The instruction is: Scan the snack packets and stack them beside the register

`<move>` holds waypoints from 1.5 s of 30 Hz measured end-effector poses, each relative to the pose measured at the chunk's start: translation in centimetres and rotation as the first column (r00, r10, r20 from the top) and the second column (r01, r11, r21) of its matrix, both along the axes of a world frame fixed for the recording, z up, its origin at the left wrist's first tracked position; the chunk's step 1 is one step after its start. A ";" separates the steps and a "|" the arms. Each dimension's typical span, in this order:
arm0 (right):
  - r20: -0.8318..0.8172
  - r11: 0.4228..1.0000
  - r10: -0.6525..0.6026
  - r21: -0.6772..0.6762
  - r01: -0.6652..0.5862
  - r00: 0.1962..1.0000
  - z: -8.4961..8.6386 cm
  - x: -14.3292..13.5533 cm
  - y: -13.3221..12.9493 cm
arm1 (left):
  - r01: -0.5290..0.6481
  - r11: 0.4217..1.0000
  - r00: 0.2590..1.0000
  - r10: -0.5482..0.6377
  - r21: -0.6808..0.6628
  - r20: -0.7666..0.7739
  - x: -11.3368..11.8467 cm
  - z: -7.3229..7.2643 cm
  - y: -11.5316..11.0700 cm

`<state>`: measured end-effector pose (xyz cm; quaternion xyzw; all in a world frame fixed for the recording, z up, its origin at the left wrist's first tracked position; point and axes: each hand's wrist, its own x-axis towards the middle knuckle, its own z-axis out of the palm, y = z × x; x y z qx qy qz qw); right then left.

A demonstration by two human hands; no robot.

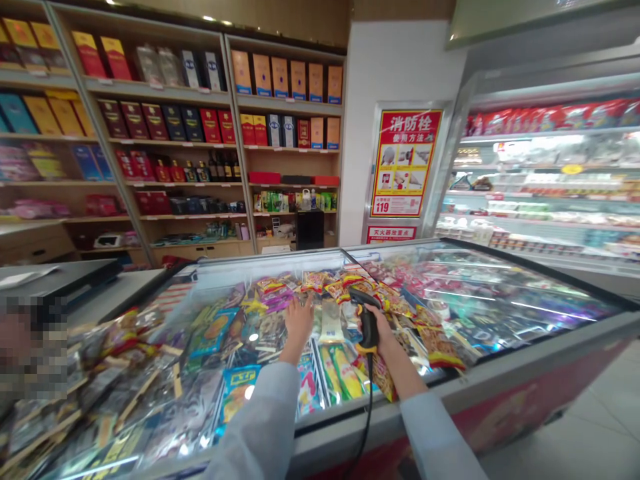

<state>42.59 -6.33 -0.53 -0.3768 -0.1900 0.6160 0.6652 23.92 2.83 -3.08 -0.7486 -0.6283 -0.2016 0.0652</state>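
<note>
My right hand (pixel 384 328) is wrapped round the handle of a black and yellow barcode scanner (pixel 369 327), whose cord hangs down over the front edge of the chest freezer. My left hand (pixel 299 321) reaches out over the freezer's glass top, palm down, its fingers apart. Beyond its fingertips lie red-and-yellow snack packets (pixel 315 281) and a purple packet (pixel 278 300); whether the fingertips touch one I cannot tell. A pale packet (pixel 331 321) lies between my two hands. Another red-and-yellow packet (pixel 383 379) shows partly behind my right forearm.
The chest freezer (pixel 345 420) stands right in front of me, with many wrapped goods (pixel 213 333) in and on it. A grey counter (pixel 65 283) is at the left. Boxes fill wall shelves (pixel 165 143) behind; a lit chiller (pixel 550 193) stands at the right.
</note>
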 end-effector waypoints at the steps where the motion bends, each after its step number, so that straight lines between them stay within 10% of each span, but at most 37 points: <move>1: -0.005 1.000 0.010 0.003 -0.010 1.000 0.0 0.1 0.0 | 0.016 1.000 1.000 -0.016 -0.006 -0.009 0.0 -0.3 0.1; 20: -0.059 0.999 -0.010 0.029 0.012 0.998 -0.7 0.7 0.2 | -0.158 0.987 0.977 0.159 -0.021 0.140 -0.1 0.5 0.3; 26: -0.098 1.000 0.002 0.024 0.000 0.995 -0.2 0.5 0.1 | 0.079 0.996 0.995 -0.077 -0.033 0.059 -0.2 -0.6 1.1; 37: -0.095 0.999 -0.014 0.035 0.018 0.995 0.0 0.4 -0.1 | -0.065 0.996 0.993 0.071 -0.069 0.093 0.6 0.8 0.1; 45: 0.001 0.999 -0.009 0.035 0.009 1.000 -0.7 0.8 0.1 | 0.080 0.964 0.941 0.010 -0.253 0.337 -0.5 1.1 1.0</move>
